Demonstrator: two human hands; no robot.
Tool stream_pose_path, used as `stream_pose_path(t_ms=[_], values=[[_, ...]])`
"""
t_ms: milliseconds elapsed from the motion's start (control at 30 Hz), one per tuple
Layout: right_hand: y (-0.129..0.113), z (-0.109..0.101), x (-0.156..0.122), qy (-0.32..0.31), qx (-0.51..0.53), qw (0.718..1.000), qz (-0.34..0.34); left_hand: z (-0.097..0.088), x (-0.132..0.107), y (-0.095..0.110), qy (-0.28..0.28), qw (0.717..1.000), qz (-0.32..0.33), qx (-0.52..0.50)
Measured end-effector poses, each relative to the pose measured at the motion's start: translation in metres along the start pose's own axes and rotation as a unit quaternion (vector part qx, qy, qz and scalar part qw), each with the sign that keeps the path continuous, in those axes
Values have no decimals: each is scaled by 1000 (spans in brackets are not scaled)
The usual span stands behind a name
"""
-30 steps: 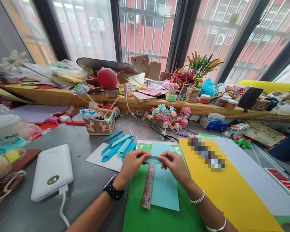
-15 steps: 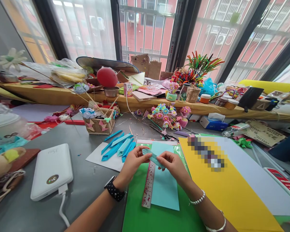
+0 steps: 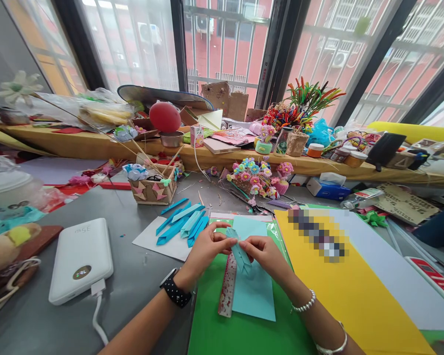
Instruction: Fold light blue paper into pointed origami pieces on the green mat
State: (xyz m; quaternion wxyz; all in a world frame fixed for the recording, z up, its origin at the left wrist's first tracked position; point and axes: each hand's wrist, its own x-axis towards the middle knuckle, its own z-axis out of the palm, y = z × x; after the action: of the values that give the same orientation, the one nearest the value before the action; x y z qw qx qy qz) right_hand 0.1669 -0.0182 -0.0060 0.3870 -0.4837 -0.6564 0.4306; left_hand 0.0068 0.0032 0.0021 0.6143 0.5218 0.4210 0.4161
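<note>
Between my two hands is a folded light-blue paper strip [image 3: 240, 256], tilted with its lower end toward the right. My left hand [image 3: 216, 243] pinches its upper left part between thumb and fingers. From the other side my right hand [image 3: 259, 249] grips its edge with thumb and forefinger. Beneath them a light-blue paper sheet [image 3: 253, 296] lies on a green sheet [image 3: 210, 335]. A clear patterned ruler [image 3: 228, 291] runs along the blue sheet's left edge. Left of my hands, several folded blue paper strips [image 3: 175, 229] lie on white paper [image 3: 144, 240].
A white power bank [image 3: 82, 259] with a cable sits at left. Yellow card [image 3: 340, 291] and a pale sheet [image 3: 399, 291] are at right. Behind stand a cardboard box [image 3: 153, 191], small crocheted-looking flowers [image 3: 253, 175], a tissue box [image 3: 327, 188] and a plastic bottle [image 3: 360, 198].
The folded paper strip has turned to a steeper tilt, and more of its length shows below my fingers. Both hands stay in nearly the same place.
</note>
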Motion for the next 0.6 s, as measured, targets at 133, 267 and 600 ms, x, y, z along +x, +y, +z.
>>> stream_pose_path(t_ms=[133,267,600], values=[[-1,0,0,-11,12,1000,1,0,-1,2,1,1000,-13,-4],[-1,-1,-1,-29,55,998,20,0,-1,3,-6,999,-32,3],[-3,1,-1,-37,75,995,49,1,-1,0,-18,999,-49,4]])
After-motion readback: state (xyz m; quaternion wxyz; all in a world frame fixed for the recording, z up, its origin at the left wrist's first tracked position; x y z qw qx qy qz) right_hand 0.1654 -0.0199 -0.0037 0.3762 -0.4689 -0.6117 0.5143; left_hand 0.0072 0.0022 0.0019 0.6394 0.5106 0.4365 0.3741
